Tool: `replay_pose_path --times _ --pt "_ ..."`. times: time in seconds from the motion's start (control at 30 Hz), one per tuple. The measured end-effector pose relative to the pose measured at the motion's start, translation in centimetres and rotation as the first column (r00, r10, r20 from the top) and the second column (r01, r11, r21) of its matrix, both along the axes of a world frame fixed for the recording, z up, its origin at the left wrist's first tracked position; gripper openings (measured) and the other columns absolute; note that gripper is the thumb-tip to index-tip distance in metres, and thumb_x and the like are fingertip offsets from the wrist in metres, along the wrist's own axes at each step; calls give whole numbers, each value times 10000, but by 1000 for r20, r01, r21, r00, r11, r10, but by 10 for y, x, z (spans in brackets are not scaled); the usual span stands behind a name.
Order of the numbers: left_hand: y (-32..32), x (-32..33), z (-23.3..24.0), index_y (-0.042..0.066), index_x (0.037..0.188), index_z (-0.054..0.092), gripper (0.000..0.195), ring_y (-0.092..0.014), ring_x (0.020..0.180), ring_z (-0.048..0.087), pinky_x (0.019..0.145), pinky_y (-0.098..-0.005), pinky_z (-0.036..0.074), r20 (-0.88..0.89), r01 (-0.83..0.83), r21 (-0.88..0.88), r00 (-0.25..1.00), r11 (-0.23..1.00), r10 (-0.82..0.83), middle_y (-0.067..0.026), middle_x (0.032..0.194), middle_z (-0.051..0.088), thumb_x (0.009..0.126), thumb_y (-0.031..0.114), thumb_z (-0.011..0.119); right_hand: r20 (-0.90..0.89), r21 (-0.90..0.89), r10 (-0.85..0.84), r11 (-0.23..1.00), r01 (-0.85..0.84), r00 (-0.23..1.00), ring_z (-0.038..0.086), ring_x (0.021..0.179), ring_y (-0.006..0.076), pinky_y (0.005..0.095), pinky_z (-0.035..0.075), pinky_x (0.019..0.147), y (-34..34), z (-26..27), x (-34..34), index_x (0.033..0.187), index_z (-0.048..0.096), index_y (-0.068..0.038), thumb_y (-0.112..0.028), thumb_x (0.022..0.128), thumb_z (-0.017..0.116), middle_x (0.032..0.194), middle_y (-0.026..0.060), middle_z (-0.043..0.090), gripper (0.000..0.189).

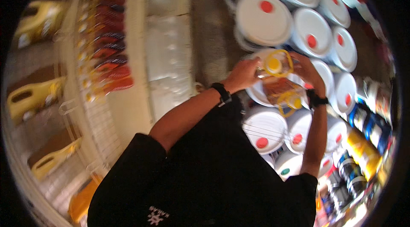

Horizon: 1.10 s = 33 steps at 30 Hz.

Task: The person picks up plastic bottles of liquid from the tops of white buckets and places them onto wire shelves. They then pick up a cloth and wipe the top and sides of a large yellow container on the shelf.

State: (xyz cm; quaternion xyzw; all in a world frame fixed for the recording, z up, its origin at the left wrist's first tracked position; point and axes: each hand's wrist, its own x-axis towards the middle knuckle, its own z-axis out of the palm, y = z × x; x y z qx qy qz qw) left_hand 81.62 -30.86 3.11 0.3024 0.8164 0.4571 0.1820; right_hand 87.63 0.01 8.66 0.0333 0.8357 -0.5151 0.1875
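Both my hands are around a clear plastic bottle with a yellow cap (274, 64) and a yellow ring handle. My left hand (245, 72) grips its left side. On its far right side, my right hand (304, 66) has its fingers curled, partly hidden behind the bottle. Closer to my body is a second clear bottle with a yellow cap (295, 102), its ring handle loose around the neck. Reddish-brown colour shows through the clear plastic between the two caps. Under them lies a white bucket lid (256, 94), largely covered by the bottles and my hands.
Stacked white buckets (264, 20) with red-spotted lids surround my hands. Red-orange packs (110, 47) line a pale shelf on the left, with yellow jugs (36, 94) beyond. A yellow container (363, 151) and blue containers (370, 124) stand at right. Thin wires cross a nearer lid (266, 127).
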Motion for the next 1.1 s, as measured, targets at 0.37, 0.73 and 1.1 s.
replay_pose_path --times 0.37,0.73,1.1 --pt "-340 73 69 29 1252 724 407 -322 1063 803 950 -408 629 -87 -485 -129 875 865 477 -179 1151 808 863 -11 838 -355 298 574 818 -492 738 789 988 475 542 653 855 -329 45 -61 1289 677 -12 -140 887 873 1048 264 800 465" --pt "-553 173 12 1 1388 701 491 -280 1197 746 1111 -399 564 -337 -928 294 125 231 933 -131 1251 786 920 -147 715 -520 153 626 737 -658 581 797 944 470 542 661 868 -622 18 -33 1307 649 15 -291 920 837 1033 282 794 528" --pt "-539 188 10 70 1643 548 595 -263 1450 641 1197 -422 543 305 -946 -197 -310 -259 901 -99 1609 645 1088 100 760 -424 45 573 787 -616 701 790 1124 427 520 651 924 -623 -38 14 1503 573 -65 -206 971 863 1341 217 766 622"
